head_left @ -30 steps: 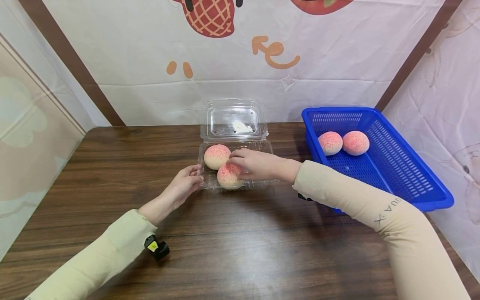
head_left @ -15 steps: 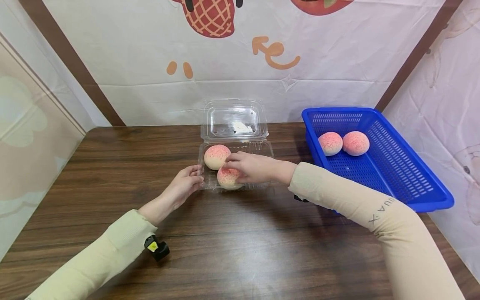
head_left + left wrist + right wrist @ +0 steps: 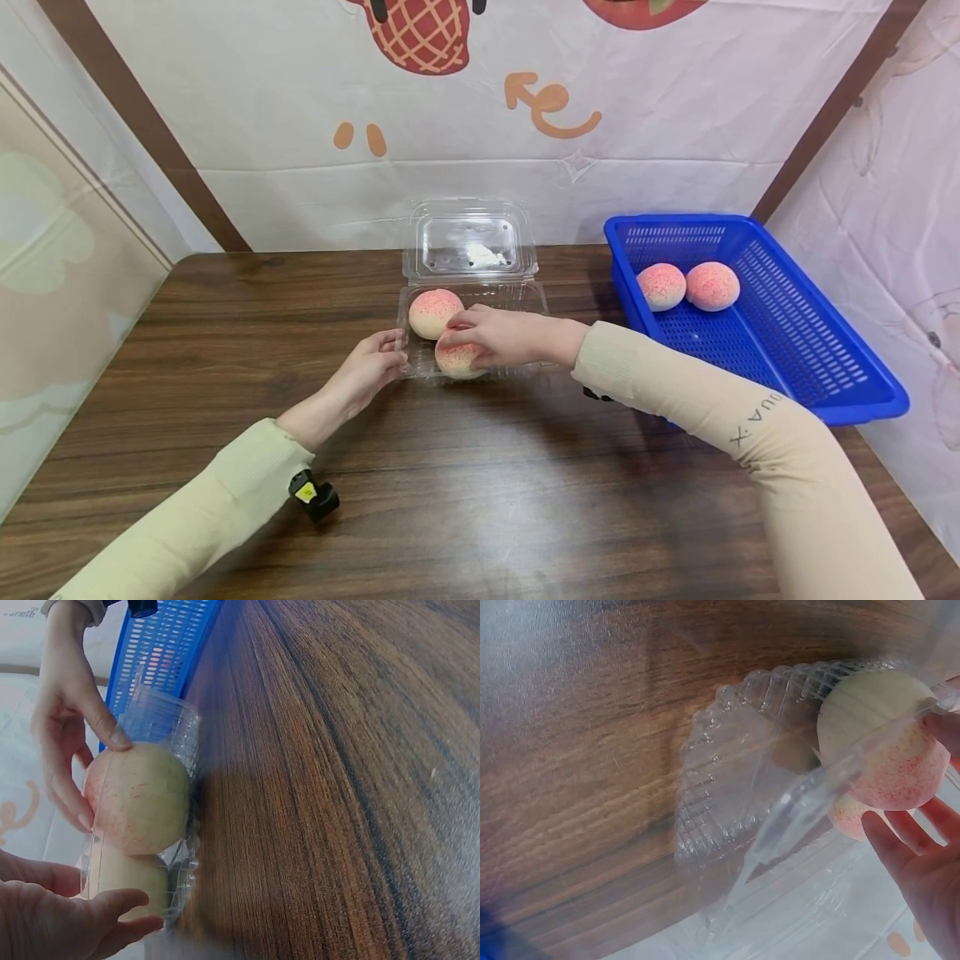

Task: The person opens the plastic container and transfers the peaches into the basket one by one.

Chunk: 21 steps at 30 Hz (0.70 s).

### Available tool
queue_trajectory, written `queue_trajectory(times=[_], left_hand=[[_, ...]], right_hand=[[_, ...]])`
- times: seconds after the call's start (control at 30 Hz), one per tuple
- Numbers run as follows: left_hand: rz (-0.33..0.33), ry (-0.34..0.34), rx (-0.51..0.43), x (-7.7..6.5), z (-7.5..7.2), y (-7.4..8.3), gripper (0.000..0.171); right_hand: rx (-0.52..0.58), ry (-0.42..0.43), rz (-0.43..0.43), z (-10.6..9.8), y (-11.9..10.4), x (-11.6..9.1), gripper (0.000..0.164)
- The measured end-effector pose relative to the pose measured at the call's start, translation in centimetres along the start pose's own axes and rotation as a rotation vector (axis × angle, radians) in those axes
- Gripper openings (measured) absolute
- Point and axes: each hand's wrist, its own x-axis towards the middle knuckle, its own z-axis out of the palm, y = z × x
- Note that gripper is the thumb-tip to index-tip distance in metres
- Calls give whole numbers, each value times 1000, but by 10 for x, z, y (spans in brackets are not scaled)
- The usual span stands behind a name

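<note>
A clear plastic clamshell box (image 3: pixel 510 292) sits on the table with its lid (image 3: pixel 471 237) raised at the back. Two pink-and-cream peaches are in its left half, one behind the other. My right hand (image 3: pixel 513 335) reaches in from the right and holds the front peach (image 3: pixel 459 360), thumb and fingers curled round it, as the right wrist view also shows on the peach (image 3: pixel 889 742). The rear peach (image 3: pixel 433 315) rests behind it on the left. With my left hand (image 3: pixel 367 367) I grip the box's left edge; in the left wrist view the fingers (image 3: pixel 120 900) lie against its wall.
To the right stands a blue plastic basket (image 3: pixel 817 333) with two more peaches, one left (image 3: pixel 662 287) and one right (image 3: pixel 713 286). A printed cloth (image 3: pixel 285 117) hangs behind the brown wooden table (image 3: pixel 450 483).
My right hand and forearm have shifted slightly left over the front peach, covering more of it. The left hand, the box and the other peaches stay where they were.
</note>
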Motion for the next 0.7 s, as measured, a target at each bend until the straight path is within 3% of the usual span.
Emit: queue_trajectory(times=[0.23,0.7], left_hand=[[-3,8,-10,0,1,1,52],[-5,15,-12,0,1,1,54]], right_hand=[[28,-43,24,-2,2,-2,49],[131,-32,87,6,12,-10,56]])
